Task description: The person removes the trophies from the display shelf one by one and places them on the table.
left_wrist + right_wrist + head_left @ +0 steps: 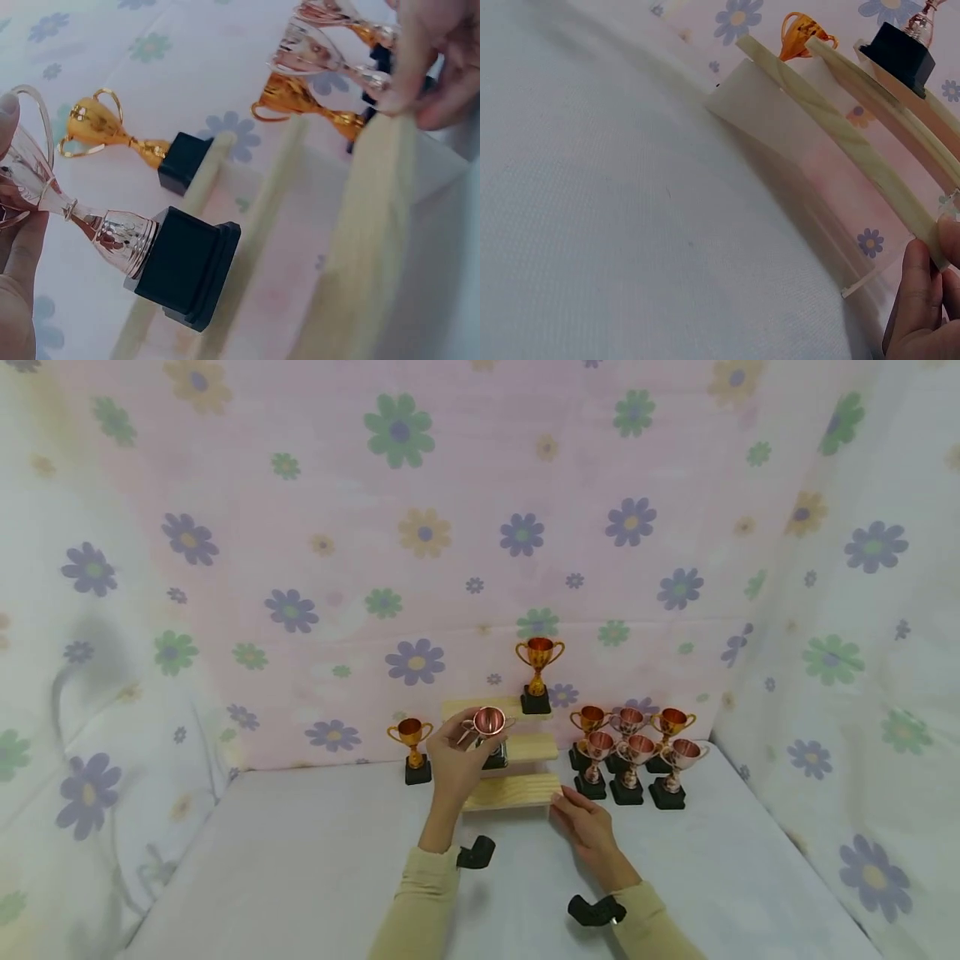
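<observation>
A rose-gold trophy cup (pixel 489 722) with a black base is in my left hand (pixel 454 764), gripped by its cup. In the left wrist view, the trophy's base (pixel 187 262) tilts in front of the boards. Behind it stands a three-step wooden display shelf (pixel 517 792) with clear side supports. My right hand (pixel 588 833) pinches the right end of the lowest board; the right wrist view has the thumb and fingers (pixel 913 289) around that board's edge. One gold trophy (pixel 537 656) stands upright on the top step, toward its right end.
Left of the shelf, another gold trophy (pixel 411 735) stands on the white table (pixel 315 860). Close by on the right, several gold and rose-gold trophies (pixel 637 750) stand in two rows. A flowered cloth (pixel 337 560) hangs behind and along both sides.
</observation>
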Action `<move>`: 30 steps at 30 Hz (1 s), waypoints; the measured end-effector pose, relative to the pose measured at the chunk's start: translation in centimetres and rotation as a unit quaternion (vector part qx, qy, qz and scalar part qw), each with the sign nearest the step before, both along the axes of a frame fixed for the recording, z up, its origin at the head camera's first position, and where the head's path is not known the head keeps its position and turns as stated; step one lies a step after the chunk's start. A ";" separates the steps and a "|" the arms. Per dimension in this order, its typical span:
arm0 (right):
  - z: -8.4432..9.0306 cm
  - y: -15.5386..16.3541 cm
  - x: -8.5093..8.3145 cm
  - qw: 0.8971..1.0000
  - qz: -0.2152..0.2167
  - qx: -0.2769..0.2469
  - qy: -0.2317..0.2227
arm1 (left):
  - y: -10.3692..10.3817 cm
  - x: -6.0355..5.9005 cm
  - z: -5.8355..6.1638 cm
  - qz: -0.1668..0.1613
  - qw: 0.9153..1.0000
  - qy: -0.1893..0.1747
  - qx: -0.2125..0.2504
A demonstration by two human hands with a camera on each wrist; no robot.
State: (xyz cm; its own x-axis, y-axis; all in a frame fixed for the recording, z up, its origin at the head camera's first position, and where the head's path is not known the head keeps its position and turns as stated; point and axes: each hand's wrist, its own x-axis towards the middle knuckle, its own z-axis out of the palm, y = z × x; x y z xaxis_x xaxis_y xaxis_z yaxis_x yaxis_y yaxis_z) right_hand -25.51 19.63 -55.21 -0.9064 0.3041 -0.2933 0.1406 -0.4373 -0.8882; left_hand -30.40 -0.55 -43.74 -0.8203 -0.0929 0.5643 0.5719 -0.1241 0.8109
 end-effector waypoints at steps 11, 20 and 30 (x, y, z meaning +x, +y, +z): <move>0.3 0.2 0.2 1.000 0.001 0.001 0.005 | -5.0 2.4 -2.3 0.031 0.999 0.022 0.038; 0.2 0.1 0.1 1.000 0.008 0.001 -0.008 | -10.5 2.2 -2.2 0.121 0.992 -0.007 0.032; 0.4 0.0 0.2 1.000 0.009 0.014 -0.004 | -15.0 0.7 -4.0 0.152 0.985 -0.082 0.007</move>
State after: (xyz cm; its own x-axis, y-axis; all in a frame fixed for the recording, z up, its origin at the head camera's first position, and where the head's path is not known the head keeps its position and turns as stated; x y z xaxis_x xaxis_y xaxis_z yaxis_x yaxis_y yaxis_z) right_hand -25.26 19.64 -54.77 -0.9095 0.2962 -0.2916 0.1550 -0.4093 -0.8991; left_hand -29.67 -15.52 -47.69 -0.8329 -0.3555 0.4241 0.4462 0.0219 0.8947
